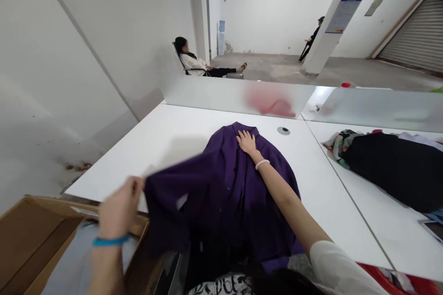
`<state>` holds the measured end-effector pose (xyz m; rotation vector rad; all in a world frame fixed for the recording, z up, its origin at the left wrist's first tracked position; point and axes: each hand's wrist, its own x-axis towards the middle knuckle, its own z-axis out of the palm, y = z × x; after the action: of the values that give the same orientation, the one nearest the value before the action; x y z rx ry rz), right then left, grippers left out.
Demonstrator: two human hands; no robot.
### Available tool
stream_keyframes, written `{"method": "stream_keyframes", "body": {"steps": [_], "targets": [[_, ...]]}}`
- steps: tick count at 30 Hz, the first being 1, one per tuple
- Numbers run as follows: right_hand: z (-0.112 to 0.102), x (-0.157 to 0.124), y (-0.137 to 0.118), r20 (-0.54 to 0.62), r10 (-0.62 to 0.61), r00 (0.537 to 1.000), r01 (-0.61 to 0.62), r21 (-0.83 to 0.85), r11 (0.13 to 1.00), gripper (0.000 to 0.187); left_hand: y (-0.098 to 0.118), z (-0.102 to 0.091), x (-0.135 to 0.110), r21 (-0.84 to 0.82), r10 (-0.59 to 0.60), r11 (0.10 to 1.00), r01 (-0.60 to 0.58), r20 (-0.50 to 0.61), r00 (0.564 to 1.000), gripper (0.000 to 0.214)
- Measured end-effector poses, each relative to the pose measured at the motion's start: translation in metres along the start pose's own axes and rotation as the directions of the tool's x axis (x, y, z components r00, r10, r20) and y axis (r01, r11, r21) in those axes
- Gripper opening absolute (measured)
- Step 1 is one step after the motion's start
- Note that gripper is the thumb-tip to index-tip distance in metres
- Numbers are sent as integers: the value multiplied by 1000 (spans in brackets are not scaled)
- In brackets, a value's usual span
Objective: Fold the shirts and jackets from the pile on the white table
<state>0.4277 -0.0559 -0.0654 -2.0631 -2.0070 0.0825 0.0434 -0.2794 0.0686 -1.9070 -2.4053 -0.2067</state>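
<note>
Head view showed a white table (166,138) with a purple shirt (224,189) spread button-side up across its middle, its hem hanging over the near edge. Right of the shirt lay a heap of dark clothes (394,166); left of it and lower stood an open cardboard box (31,235). The left hand (119,207), fingers closed together, pinched the shirt's left sleeve and held it off the table. The right hand (246,142) lay flat, fingers spread, on the shirt just below its collar.
</note>
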Motion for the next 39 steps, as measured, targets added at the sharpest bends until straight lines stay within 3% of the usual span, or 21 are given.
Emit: {"method": "stream_keyframes", "body": {"steps": [2,4,6,7,9,11,13,16,19,21,25,28,30,32,34,36,39], "targets": [[1,1,1,-6,-15,1000,15,-25,1000,53,-26,-28,44,128,-156,976,177,-161,974,53],[2,2,2,-5,-26,1000,25,-45,999,55,-40,-41,76,178,-186,960,218,-181,966,58],[3,3,2,4,-28,1000,28,-52,998,57,-37,-38,86,118,-173,972,203,-222,959,61],[4,3,2,7,-28,1000,29,-54,998,57,-30,-30,83,53,-131,988,148,-247,960,62],[5,5,3,10,-30,999,31,-57,998,58,-5,-5,61,-112,47,991,-78,-254,966,62],[6,9,4,11,-34,999,35,-58,998,59,25,28,24,-305,321,880,-364,-182,929,57],[5,16,5,27,-38,999,39,-59,997,59,51,60,-20,-444,428,787,-429,-109,897,46],[4,30,7,73,-36,997,41,-64,997,59,72,96,-81,-489,215,839,-238,-104,971,42],[3,44,8,100,-29,995,35,-64,997,58,71,113,-118,-467,-42,884,-31,-145,988,50],[3,50,9,109,-22,994,29,-62,998,57,62,116,-127,-508,-121,860,47,-113,986,52],[5,54,10,117,-21,993,28,-54,998,58,38,107,-118,-680,-148,711,180,105,983,43],[5,54,10,118,-24,993,30,-51,998,58,21,98,-103,-809,-189,443,388,339,922,43],[4,53,10,114,-23,993,29,-50,998,57,12,99,-96,-794,-180,210,570,542,821,44],[4,52,10,106,-25,994,30,-45,999,57,5,107,-92,-713,-168,101,694,675,718,42],[3,51,9,99,-29,995,32,-34,999,58,0,118,-94,-663,-171,78,744,727,665,41],[3,50,8,100,-33,994,35,-14,999,57,-3,127,-97,-656,-223,84,750,721,656,43],[-1,47,6,106,-34,994,30,33,999,57,-5,122,-103,-732,-362,199,652,564,743,45]]}}
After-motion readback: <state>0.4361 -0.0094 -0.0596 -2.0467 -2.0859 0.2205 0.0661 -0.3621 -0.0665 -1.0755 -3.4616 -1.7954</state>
